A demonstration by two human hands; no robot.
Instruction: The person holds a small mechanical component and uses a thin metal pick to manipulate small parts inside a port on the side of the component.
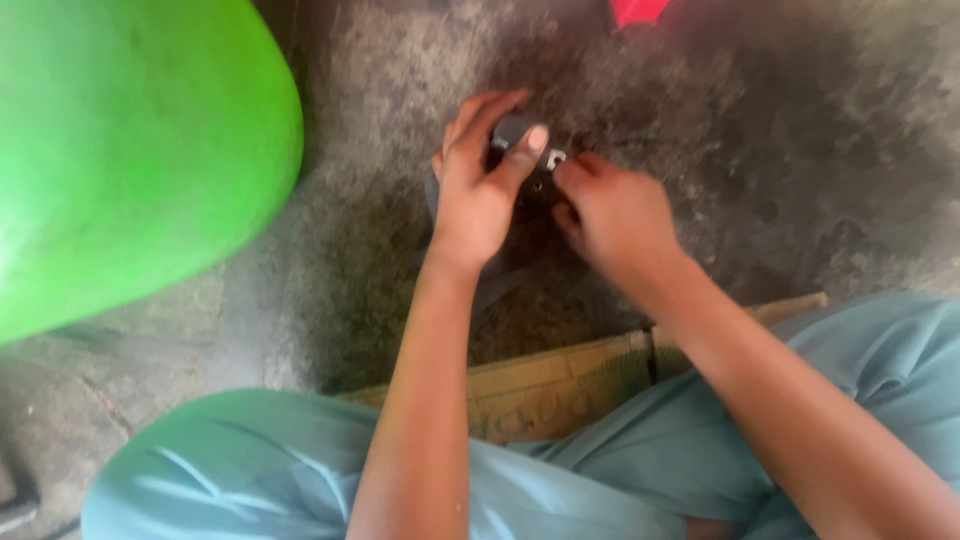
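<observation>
Your left hand (478, 185) was wrapped around a small dark part (513, 130), thumb pressed across its top, holding it just above the stained concrete floor (800, 130). Your right hand (615, 215) was curled shut beside it, fingertips pinching at a small metal piece (555, 158) on the part's edge. Both hands covered most of the part, so its shape stayed hard to make out. No container showed its contents; a large green rounded object (130, 150) was cut off at left, a red scrap (638, 10) at the top. Flattened cardboard (560, 385) lay under your legs.
</observation>
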